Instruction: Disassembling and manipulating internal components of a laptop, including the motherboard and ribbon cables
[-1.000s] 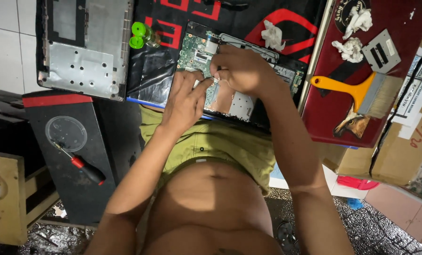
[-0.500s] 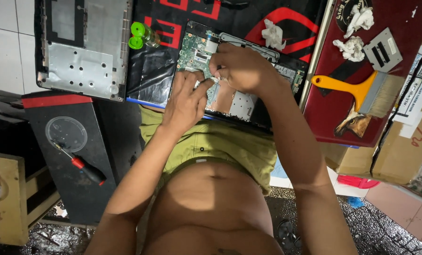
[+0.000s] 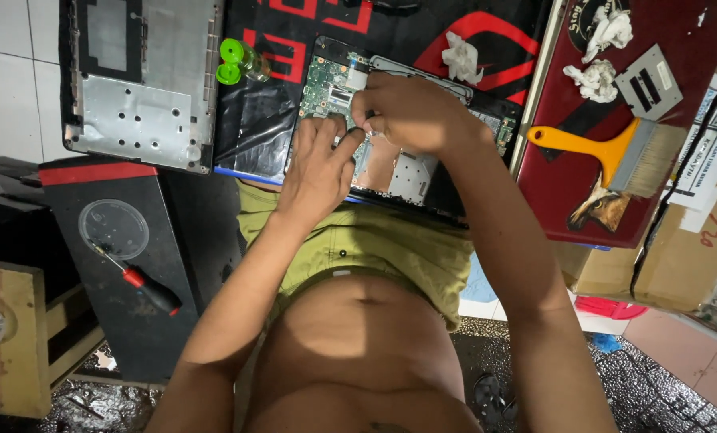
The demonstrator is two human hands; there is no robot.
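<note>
An opened laptop base with a green circuit board [image 3: 326, 80] lies on a black and red mat [image 3: 270, 120] in front of me. My left hand [image 3: 318, 172] rests flat on the board's near edge, fingers pointing at its middle. My right hand [image 3: 410, 112] is bunched over the board's centre, fingertips pinched together on a small part that I cannot make out. The two hands touch at the fingertips. Much of the board is hidden under them.
A grey laptop cover [image 3: 138, 80] lies at the far left, a small green bottle [image 3: 242, 60] beside it. A red-handled screwdriver [image 3: 138, 281] lies on a black box. To the right are an orange-handled brush [image 3: 615, 152], crumpled tissues [image 3: 599, 48] and a metal plate [image 3: 648, 82].
</note>
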